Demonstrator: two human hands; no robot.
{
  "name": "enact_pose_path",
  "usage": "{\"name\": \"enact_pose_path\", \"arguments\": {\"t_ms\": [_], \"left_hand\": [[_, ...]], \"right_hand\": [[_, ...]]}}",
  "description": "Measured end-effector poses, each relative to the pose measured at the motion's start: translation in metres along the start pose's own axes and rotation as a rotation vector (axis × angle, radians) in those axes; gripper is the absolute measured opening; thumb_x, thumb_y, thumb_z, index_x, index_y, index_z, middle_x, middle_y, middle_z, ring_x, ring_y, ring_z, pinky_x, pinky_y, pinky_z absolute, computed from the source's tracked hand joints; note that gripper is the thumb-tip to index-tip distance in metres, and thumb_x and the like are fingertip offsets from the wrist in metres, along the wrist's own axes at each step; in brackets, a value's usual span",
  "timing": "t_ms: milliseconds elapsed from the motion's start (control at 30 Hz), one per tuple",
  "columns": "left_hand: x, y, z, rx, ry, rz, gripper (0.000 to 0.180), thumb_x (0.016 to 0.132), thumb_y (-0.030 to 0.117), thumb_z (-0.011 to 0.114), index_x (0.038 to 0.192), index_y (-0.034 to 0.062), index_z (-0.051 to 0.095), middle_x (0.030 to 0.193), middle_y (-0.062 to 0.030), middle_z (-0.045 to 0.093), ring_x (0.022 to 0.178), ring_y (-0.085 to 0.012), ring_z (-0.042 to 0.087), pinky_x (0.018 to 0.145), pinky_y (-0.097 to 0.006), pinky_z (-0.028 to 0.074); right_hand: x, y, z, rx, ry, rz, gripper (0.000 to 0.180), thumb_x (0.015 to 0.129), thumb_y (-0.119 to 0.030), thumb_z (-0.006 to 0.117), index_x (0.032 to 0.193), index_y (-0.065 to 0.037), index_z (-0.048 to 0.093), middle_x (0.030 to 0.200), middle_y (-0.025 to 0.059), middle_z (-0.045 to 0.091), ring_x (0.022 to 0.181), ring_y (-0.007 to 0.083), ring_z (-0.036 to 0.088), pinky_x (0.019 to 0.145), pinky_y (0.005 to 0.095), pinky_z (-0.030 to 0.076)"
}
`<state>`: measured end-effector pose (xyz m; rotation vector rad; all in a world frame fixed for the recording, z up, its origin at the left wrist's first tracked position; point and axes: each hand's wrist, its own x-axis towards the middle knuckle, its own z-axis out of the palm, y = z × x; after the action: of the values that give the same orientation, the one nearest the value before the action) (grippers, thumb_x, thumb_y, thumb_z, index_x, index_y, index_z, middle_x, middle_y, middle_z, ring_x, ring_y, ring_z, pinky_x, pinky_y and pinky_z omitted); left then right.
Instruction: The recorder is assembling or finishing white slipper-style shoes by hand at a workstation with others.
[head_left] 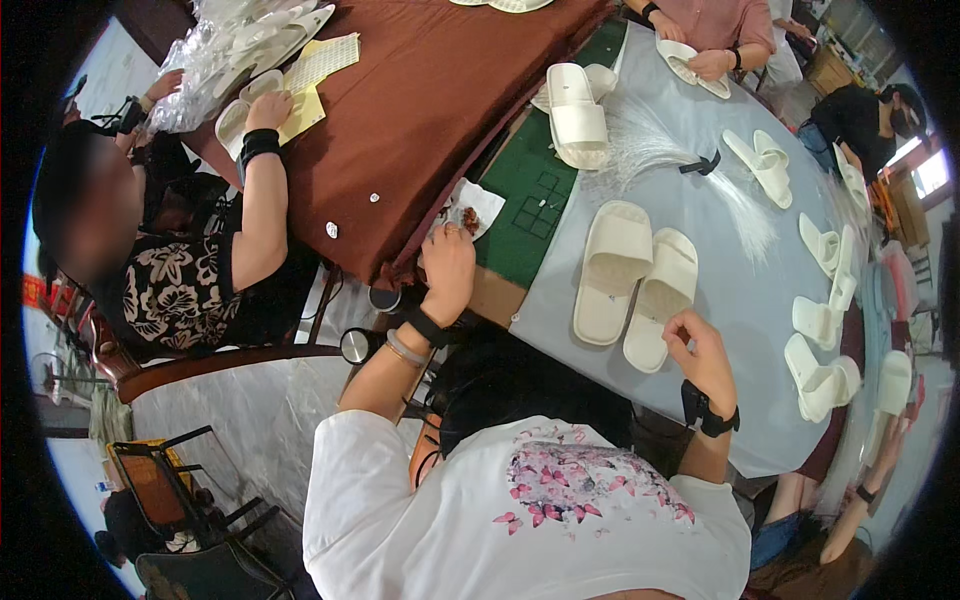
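Observation:
My left hand (448,268) is at the brown cloth's edge, its bent fingers beside a white paper (488,208) with small reddish-brown bits (470,217) on it. Those fingers are drawn together, and anything in them is hidden. My right hand (706,362) hangs by the front of a pair of cream slippers, thumb and forefinger closed in a pinch; I cannot make out anything between them. The left slipper (607,290) and the right slipper (660,300) lie side by side, toes away from me, on the grey table cover (545,320).
A bundle of white fibres (640,135) tied with a black band lies beyond the slippers. More slippers (578,125) stand around the table. At left, a co-worker's hand (268,110) touches a slipper; across, another person's hands (710,65) hold one. A green mat (535,205) adjoins the brown cloth (400,120).

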<state>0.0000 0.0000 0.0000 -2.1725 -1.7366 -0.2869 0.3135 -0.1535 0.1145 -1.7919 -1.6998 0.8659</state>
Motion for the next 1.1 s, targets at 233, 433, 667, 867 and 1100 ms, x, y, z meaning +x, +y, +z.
{"name": "enact_pose_path", "arguments": {"t_ms": [233,433,667,867,1100], "left_hand": [[0.005,0.016,0.0,-0.054,0.019,0.09,0.011,0.071,0.008,0.051,0.078,0.004,0.058,0.081,-0.0093,0.056,0.081,-0.0234,0.053,0.069,-0.033,0.044],[0.001,0.024,-0.007,-0.215,0.151,0.026,0.01,0.076,0.006,0.05,0.083,0.0003,0.056,0.079,-0.0125,0.056,0.083,-0.0286,0.056,0.07,-0.036,0.047],[0.007,-0.024,-0.022,-0.393,0.056,-0.165,0.008,0.077,0.003,0.047,0.083,0.0018,0.052,0.078,-0.0151,0.056,0.069,-0.0316,0.06,0.056,-0.038,0.049],[0.013,-0.028,0.009,-0.213,-0.028,0.003,0.006,0.076,0.005,0.05,0.079,0.0058,0.055,0.077,-0.0125,0.058,0.062,-0.0268,0.062,0.05,-0.035,0.05],[0.021,-0.023,0.009,-0.114,-0.072,-0.01,0.004,0.076,0.006,0.052,0.077,0.0058,0.055,0.077,-0.0109,0.058,0.061,-0.0234,0.062,0.049,-0.031,0.05]], "right_hand": [[0.0,-0.003,0.009,0.036,-0.017,-0.04,0.008,0.073,-0.003,0.054,0.079,0.0,0.049,0.07,0.0068,0.054,0.064,0.0164,0.052,0.059,0.0269,0.042],[-0.003,0.002,0.007,0.021,-0.025,-0.033,0.007,0.073,-0.002,0.054,0.079,0.0,0.049,0.069,0.0069,0.052,0.063,0.0158,0.051,0.058,0.0265,0.042],[-0.004,0.008,0.004,0.043,0.01,0.011,0.007,0.074,-0.005,0.054,0.079,-0.001,0.05,0.069,0.0058,0.053,0.062,0.0146,0.052,0.055,0.0267,0.042],[0.001,0.0,0.007,0.04,0.014,-0.032,0.008,0.074,-0.006,0.054,0.079,-0.001,0.05,0.068,0.0056,0.054,0.062,0.0145,0.053,0.054,0.0268,0.042],[-0.005,0.01,0.002,0.071,0.031,-0.03,0.006,0.075,-0.004,0.053,0.079,-0.001,0.05,0.068,0.0058,0.054,0.061,0.015,0.053,0.054,0.0272,0.042]]}}
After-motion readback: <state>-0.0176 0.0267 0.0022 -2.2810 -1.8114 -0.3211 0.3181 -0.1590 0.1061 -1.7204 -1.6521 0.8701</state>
